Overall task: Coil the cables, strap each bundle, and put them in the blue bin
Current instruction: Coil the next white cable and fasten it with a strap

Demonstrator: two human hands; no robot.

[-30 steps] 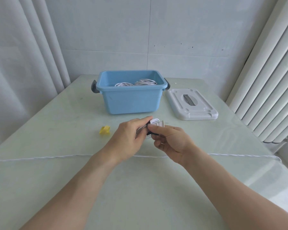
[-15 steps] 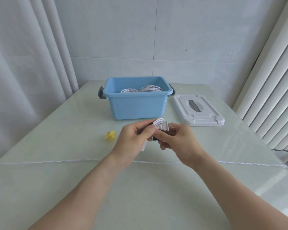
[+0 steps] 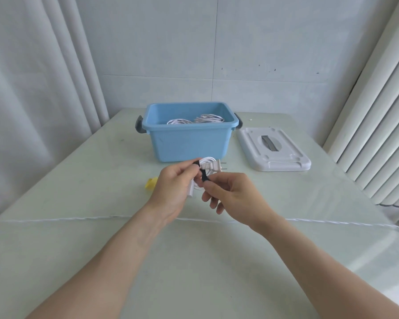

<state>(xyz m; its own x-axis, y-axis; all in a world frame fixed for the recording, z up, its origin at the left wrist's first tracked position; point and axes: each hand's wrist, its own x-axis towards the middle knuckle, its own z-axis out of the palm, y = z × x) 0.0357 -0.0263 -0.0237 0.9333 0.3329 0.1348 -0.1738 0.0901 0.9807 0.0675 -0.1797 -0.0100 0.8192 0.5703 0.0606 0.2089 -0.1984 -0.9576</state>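
Observation:
My left hand (image 3: 173, 188) grips a small coil of white cable (image 3: 207, 162) with a two-pin plug (image 3: 213, 166) pointing right. A black strap (image 3: 202, 174) wraps round the coil, and my right hand (image 3: 230, 194) pinches the strap's lower end between thumb and forefinger. Both hands hover above the table just in front of the blue bin (image 3: 189, 143). Inside the bin lie two white cable bundles (image 3: 194, 119).
The bin's white lid (image 3: 273, 149) lies flat to its right. A small yellow object (image 3: 151, 183) sits on the pale green table (image 3: 78, 180) left of my left hand. White curtains hang on both sides, and a wall stands behind the table.
The camera view tilted up and drew closer. My hands turned the coil so the plug points right, and my right hand shifted down onto the black strap.

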